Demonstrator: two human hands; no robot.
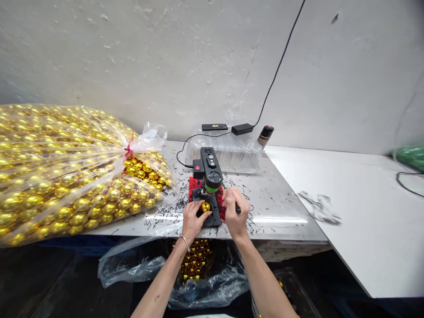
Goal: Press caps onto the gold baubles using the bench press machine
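Observation:
A small black bench machine with a green ring stands on a red mat. Under its head, on the black base plate, sits a shiny gold ball. The thumb and fingers of my left hand pinch this ball from its left and near sides. To the right of the machine, my right hand is wrapped round a lever handle, whose black end shows past the fist. Small dark shavings lie scattered around the mat.
Large clear bags of gold balls fill the left. An open bag of gold balls hangs below the table edge. Behind the machine are a clear plastic tray, a power adapter and a spray can. White gloves lie right.

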